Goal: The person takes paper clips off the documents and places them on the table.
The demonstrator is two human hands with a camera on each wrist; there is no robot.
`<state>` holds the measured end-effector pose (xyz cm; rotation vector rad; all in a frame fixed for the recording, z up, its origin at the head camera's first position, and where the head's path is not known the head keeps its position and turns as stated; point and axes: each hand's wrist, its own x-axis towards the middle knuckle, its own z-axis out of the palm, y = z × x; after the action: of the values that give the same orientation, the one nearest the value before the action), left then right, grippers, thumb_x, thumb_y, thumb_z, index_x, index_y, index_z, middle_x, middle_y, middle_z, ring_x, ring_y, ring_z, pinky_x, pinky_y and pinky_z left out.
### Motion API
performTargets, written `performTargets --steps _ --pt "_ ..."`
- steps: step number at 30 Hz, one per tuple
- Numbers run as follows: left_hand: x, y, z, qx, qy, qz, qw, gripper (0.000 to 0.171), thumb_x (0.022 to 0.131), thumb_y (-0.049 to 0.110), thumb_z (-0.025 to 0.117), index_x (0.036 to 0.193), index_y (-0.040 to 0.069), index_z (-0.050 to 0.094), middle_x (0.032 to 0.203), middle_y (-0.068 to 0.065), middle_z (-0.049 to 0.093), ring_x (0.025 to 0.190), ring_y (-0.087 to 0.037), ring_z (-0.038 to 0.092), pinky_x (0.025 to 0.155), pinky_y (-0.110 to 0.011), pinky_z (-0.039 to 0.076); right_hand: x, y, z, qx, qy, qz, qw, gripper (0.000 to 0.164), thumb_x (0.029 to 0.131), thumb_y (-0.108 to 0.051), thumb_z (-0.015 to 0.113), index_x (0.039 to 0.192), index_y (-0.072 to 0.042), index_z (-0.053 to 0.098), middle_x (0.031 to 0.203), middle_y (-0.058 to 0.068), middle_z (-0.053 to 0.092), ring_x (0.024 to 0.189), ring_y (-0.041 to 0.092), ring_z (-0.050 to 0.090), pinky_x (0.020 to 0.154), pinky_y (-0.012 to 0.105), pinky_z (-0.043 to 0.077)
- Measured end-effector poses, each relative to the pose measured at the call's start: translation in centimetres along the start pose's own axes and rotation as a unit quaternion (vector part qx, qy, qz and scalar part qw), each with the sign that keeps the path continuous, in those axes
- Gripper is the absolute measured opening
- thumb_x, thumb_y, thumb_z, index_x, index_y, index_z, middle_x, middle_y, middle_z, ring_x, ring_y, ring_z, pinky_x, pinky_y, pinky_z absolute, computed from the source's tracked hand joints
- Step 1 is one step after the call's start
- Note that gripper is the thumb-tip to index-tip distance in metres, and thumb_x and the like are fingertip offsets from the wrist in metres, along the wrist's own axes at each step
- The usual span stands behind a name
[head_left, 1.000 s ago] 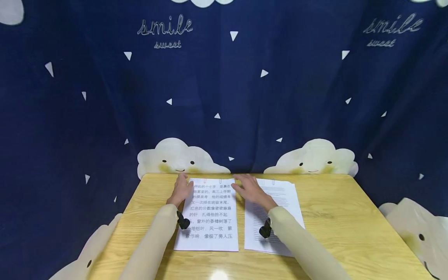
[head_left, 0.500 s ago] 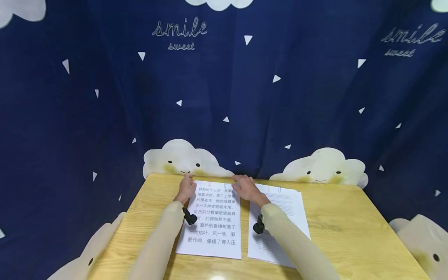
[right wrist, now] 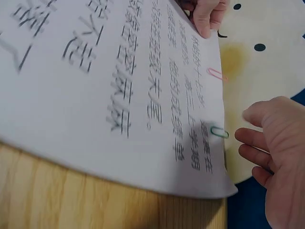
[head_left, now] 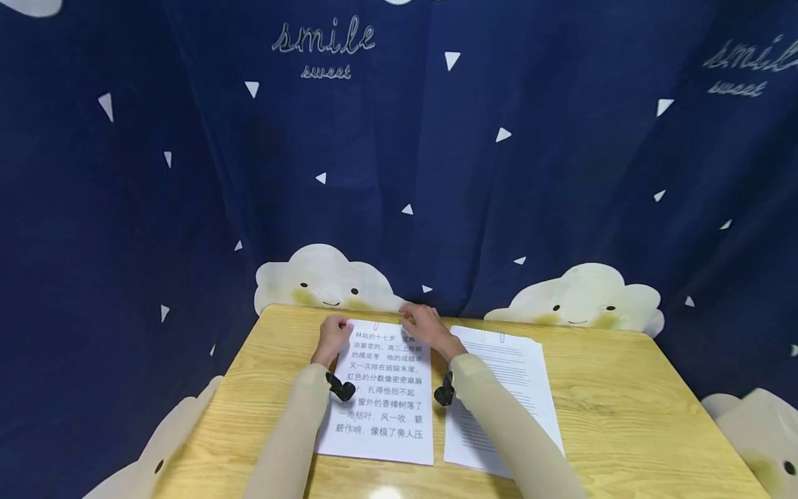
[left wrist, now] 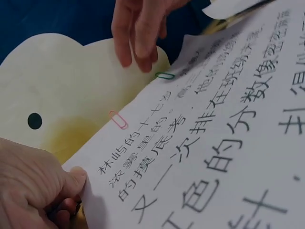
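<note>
A stack of white sheets (head_left: 383, 436) printed with large Chinese characters lies on the left of the table. A pink paper clip (left wrist: 118, 120) and a green paper clip (right wrist: 219, 132) sit on its far edge. My left hand (head_left: 333, 338) pinches the far left corner, thumb on top, as the left wrist view shows. Close to the green clip is my right hand (head_left: 427, 326), just past the far edge. Its fingers are loosely bent, and a gap shows between them and the paper in the right wrist view (right wrist: 286, 152).
A second stack of sheets (head_left: 499, 374) with smaller print and two paper clips lies to the right, partly under my right forearm. Both stacks rest on a wooden table (head_left: 623, 402). A dark blue curtain (head_left: 561, 152) with clouds hangs right behind the table's far edge.
My right hand has moved left, from the second stack's side to the left stack's far edge by the green clip. My left hand has come down onto the far left corner and pinches it.
</note>
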<state>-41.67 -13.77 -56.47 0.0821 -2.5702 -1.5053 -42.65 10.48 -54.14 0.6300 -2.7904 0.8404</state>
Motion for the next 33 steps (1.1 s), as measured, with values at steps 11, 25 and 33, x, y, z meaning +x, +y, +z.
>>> performTargets --steps 11,25,33 --pt "-0.1 -0.1 0.2 -0.03 0.027 -0.004 0.9992 0.01 0.094 0.008 0.062 0.093 0.001 0.069 0.084 -0.011 0.061 0.076 -0.022 0.053 0.065 -0.029 0.041 1.9 -1.3 1.1 -0.008 0.009 -0.022 1.0 0.028 0.093 -0.014 0.065 0.12 -0.007 0.065 0.108 0.006 0.07 0.107 0.023 0.062 0.098 0.045 0.038" --pt "-1.3 0.2 -0.9 -0.077 0.066 0.049 0.9936 0.008 0.092 0.002 0.062 0.094 -0.004 0.068 0.083 -0.016 0.067 0.073 -0.022 0.057 0.066 -0.028 0.044 2.4 -2.6 2.1 0.024 -0.002 -0.046 0.999 0.02 0.097 -0.014 0.061 0.114 -0.007 0.07 0.108 0.003 0.069 0.1 0.019 0.062 0.095 0.039 0.042" --pt "-0.8 0.4 -1.3 -0.095 0.089 0.067 0.9892 0.016 0.095 0.006 0.061 0.106 -0.004 0.068 0.088 -0.017 0.069 0.074 -0.02 0.058 0.065 -0.024 0.044 2.8 -3.3 0.9 0.062 0.025 -0.033 0.997 0.017 0.096 -0.019 0.063 0.107 -0.009 0.071 0.105 -0.002 0.069 0.094 0.015 0.062 0.087 0.034 0.047"
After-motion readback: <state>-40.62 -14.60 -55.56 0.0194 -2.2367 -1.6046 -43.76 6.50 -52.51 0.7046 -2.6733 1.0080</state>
